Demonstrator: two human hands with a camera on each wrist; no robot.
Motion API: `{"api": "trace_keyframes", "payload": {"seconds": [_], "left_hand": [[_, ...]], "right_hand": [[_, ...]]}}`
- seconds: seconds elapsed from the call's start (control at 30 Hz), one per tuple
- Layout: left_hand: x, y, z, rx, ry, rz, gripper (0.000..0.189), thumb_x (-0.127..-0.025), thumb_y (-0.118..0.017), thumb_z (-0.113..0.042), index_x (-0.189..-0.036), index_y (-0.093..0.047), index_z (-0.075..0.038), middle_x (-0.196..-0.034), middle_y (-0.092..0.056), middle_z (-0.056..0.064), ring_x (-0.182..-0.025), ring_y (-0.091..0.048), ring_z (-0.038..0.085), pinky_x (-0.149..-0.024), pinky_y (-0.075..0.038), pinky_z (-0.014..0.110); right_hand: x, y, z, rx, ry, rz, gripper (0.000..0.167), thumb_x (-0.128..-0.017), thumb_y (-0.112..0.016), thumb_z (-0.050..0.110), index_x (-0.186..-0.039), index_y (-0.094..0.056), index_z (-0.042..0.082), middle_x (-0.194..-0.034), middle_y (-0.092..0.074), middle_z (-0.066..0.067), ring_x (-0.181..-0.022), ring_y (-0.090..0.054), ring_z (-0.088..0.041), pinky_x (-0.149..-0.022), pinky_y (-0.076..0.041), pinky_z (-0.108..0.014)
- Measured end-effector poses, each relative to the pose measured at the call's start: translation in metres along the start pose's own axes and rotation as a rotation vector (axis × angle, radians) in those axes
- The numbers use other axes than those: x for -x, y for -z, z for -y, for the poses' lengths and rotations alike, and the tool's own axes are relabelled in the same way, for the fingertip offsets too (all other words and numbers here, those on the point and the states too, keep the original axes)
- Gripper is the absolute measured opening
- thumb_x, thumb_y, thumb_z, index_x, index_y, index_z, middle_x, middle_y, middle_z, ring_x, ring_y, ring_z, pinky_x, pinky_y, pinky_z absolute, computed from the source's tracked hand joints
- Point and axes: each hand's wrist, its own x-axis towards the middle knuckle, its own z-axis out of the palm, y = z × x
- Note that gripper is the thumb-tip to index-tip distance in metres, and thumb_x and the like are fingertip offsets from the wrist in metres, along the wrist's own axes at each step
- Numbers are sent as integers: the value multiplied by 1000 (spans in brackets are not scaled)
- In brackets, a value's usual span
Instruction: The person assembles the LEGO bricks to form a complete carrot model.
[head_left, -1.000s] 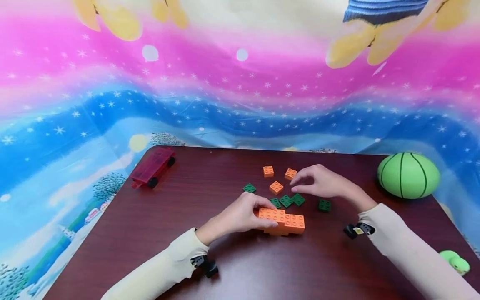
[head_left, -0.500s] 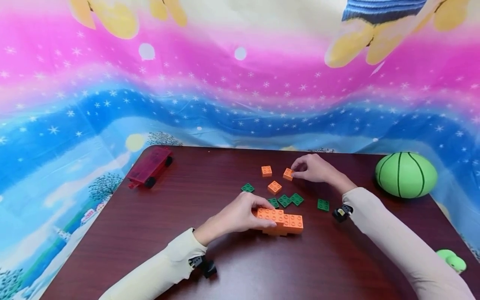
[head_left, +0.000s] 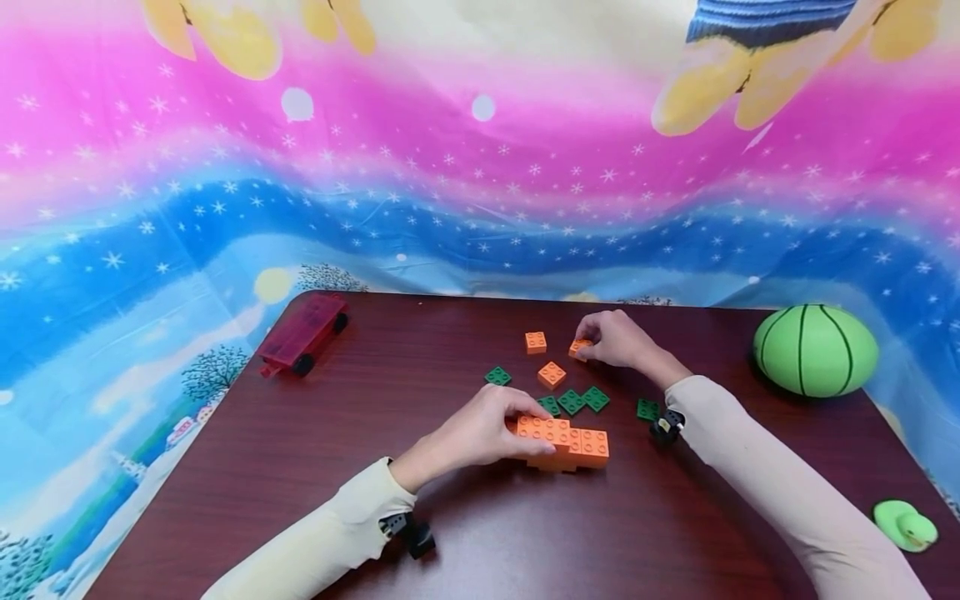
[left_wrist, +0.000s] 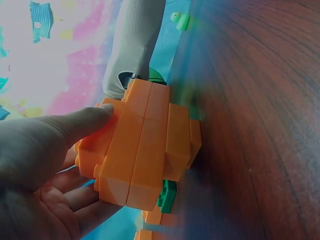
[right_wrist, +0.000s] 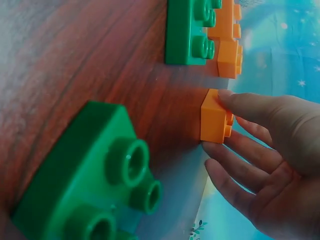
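My left hand (head_left: 480, 427) grips the left end of a stepped block built of orange toy bricks (head_left: 588, 447). In the left wrist view the thumb lies on one side of this orange build (left_wrist: 135, 145), with fingers on the other. Farther back, my right hand (head_left: 621, 340) pinches a small orange two-by-two brick (head_left: 577, 349) between thumb and fingers. The right wrist view has that brick (right_wrist: 212, 120) on the table, studs toward the palm. Nearby lie two more orange bricks, one at the back (head_left: 536, 342) and one closer (head_left: 552, 375).
Several flat green bricks lie about, among them one in the middle (head_left: 572, 402) and one by the right wrist (head_left: 647, 408). A red toy car (head_left: 306, 335) stands back left. A green ball (head_left: 816, 350) and a green duck (head_left: 903, 525) are at the right. Patterned cloth (head_left: 480, 192) hangs behind the table.
My right hand has moved back and slightly left onto the orange brick and now pinches it. My left hand keeps its grip on the orange build, which has hardly moved.
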Motion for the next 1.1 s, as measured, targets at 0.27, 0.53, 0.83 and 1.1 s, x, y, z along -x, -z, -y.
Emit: {"api": "trace_keyframes", "payload": {"seconds": [0.27,0.53,0.83,1.1], "left_hand": [[-2,-1,1,-8,-34,-24,30,-85,-86,-32,-111,-81,-18,-103,-76,-7,-87,-62,2,-77,-56,29],[0,-1,2,7,-8,-10,30,-84,-86,-33,-111,-81,-19,-104,-76,-8,-85,-60,2,-71,-48,19],[-3,-3,4,6,-28,-33,29,-83,-87,-31,-109,-81,-18,-103,-77,-8,-84,-60,2,-71,-49,19],[-3,-3,6,3,-25,-17,30,-84,-87,-32,-110,-81,-18,-103,-77,-8,-86,-61,2,-73,-51,20]], "right_hand": [[5,1,0,-2,-33,-27,11,-87,-84,25,-86,-78,16,-84,-75,-2,-69,-57,-16,-64,-46,-30],[13,-2,1,-3,-9,-42,10,-87,-84,24,-86,-77,16,-86,-77,0,-71,-60,-14,-66,-49,-31],[33,23,17,-34,127,-107,8,-85,-86,24,-82,-79,21,-88,-78,2,-69,-64,-9,-65,-52,-29],[65,52,46,-15,210,-125,13,-83,-87,25,-94,-81,22,-89,-79,8,-77,-68,-7,-70,-53,-28]]}}
